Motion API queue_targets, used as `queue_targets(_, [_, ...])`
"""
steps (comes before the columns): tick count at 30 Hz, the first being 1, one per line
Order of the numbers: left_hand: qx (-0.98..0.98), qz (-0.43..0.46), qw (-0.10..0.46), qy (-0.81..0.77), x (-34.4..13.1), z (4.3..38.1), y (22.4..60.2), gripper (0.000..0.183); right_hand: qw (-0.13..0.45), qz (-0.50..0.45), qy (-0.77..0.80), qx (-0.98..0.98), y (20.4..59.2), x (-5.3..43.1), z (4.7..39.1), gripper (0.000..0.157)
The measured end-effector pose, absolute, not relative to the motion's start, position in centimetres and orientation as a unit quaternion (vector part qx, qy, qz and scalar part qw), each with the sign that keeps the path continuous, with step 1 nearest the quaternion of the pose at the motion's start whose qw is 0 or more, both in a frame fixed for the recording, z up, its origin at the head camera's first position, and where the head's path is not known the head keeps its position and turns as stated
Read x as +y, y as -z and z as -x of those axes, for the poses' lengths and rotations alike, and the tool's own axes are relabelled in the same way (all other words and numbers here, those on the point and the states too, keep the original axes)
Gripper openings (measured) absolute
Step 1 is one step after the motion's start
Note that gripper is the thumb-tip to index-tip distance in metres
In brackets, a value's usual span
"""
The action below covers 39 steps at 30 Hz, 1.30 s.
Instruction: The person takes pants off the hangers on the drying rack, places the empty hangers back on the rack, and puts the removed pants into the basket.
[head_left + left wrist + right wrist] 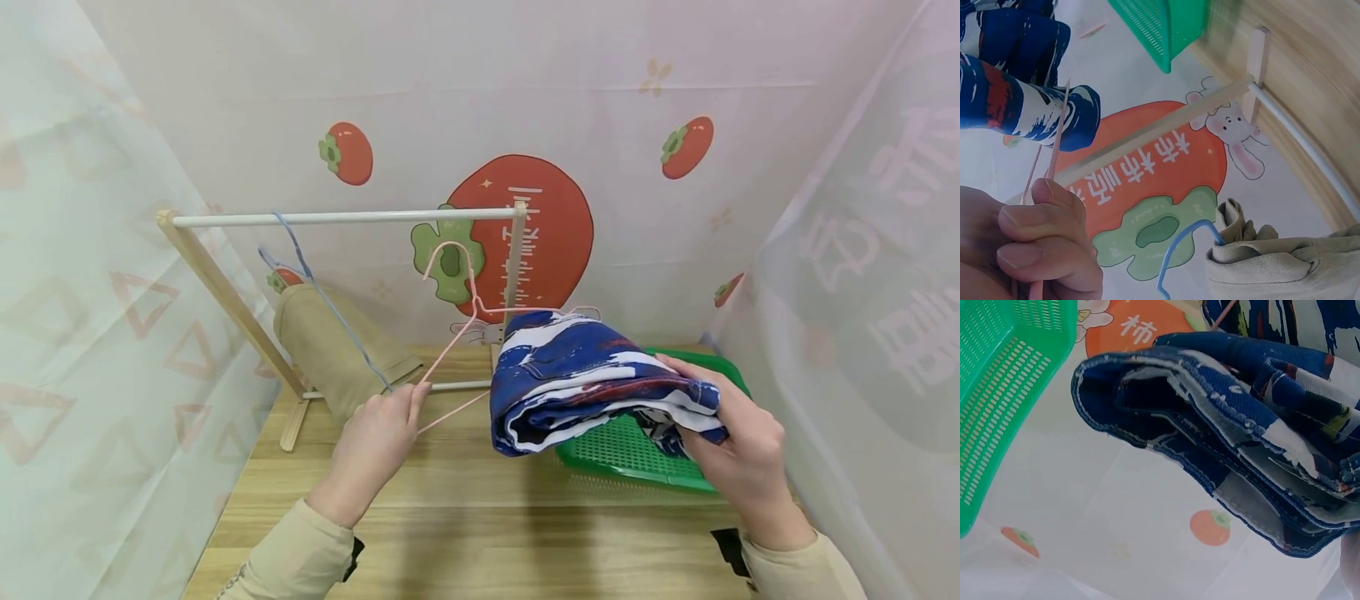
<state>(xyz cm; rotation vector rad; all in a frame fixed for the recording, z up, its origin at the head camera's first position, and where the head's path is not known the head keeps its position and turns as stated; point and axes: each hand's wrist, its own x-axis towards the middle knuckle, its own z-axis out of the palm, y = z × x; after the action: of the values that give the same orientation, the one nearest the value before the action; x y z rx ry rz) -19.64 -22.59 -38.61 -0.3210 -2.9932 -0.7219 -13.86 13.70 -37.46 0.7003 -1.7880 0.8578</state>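
My left hand (380, 433) grips a pink wire hanger (454, 339) at its left corner, fingers curled round the wire in the left wrist view. The hanger's hook points up, level with the rack's top bar. Folded pants (577, 367), patterned in blue, white and red, lie over the hanger's right side and cover much of it. My right hand (738, 433) pinches the right end of these pants, thumb below and fingers above. Layered hems of the pants (1210, 437) fill the right wrist view, where most of that hand is out of sight.
A wooden rack with a white top bar (345, 217) stands at the back left. On it hangs a blue hanger (330, 304) with khaki pants (330, 342). Behind the patterned pants, a green perforated basket (630, 450) sits on the wooden table (465, 533). Printed curtains enclose the space.
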Motion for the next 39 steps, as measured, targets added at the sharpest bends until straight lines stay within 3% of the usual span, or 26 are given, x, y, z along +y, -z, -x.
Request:
queue_targets(9, [-0.975, 0.105, 0.031, 0.195, -23.3, 19.3, 38.2, 0.042, 0.505, -0.303, -0.382, -0.712, 35.4, 13.1, 13.3, 0.034])
queue_targets(22, [-0.978, 0.111, 0.077, 0.160, -26.3, 18.9, 36.8, 0.046, 0.499, -0.268, -0.334, -0.753, 36.3, 15.3, 13.2, 0.045])
queue_targets(31, [-0.985, 0.103, 0.021, 0.135, -29.0, 18.5, 35.2, 0.050, 0.494, -0.247, -0.316, -0.771, 37.5, 16.5, 13.3, 0.048])
queue_targets(39, [-0.989, 0.083, 0.022, 0.116, -30.5, 18.3, 33.7, 0.051, 0.495, -0.230, -0.307, -0.779, 38.3, 17.1, 13.3, 0.052])
